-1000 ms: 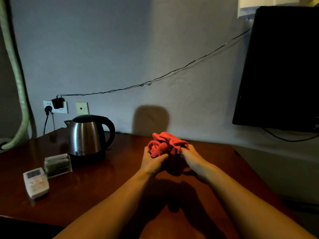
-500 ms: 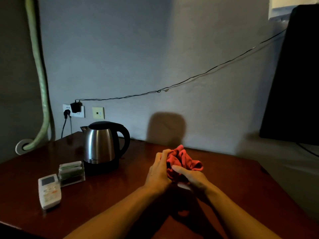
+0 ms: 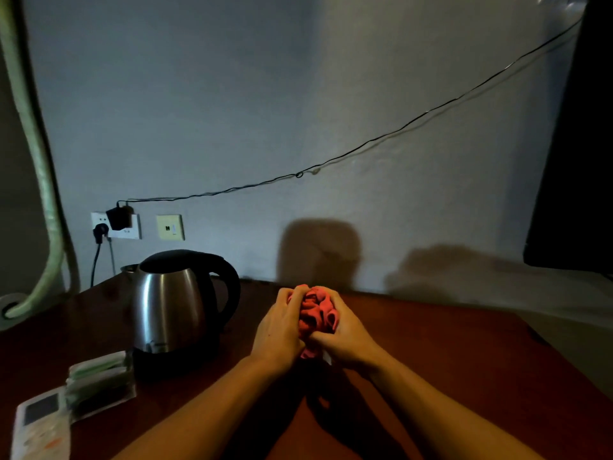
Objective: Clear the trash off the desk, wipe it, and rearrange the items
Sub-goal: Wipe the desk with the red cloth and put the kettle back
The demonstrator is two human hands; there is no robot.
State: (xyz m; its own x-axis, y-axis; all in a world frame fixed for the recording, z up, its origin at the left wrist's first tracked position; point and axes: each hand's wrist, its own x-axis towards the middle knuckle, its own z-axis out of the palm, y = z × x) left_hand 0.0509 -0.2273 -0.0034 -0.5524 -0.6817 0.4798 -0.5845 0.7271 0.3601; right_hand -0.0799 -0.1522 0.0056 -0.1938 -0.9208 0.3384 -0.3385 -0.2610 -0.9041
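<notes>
- Dim light is cast over a dark wooden desk (image 3: 464,360) that is set against a pale wall (image 3: 265,94).
- A red cloth (image 3: 316,310) is held bunched above the middle of the desk, pressed between both hands.
- The left hand (image 3: 278,333) is curled round the left side of the cloth, with its fingers dug into the folds.
- The right hand (image 3: 345,333) is wrapped round the right side, and the lower part of the cloth is pinched by its thumb and fingers.
- A steel kettle (image 3: 172,303) with a black lid and handle is seen left of the hands, on a black base.
- A clear box of green packets (image 3: 99,380) is placed near the kettle's base, at its near left.
- A white remote (image 3: 39,426) is laid at the near left corner, just beside the box.
- Two plugs are seated in a wall socket (image 3: 116,225) beyond the kettle, and a thin black cable (image 3: 365,146) is strung from there up to the right.
- A green hose (image 3: 36,161) is run down the far left.
- A black screen (image 3: 577,161) is mounted at the right edge.
</notes>
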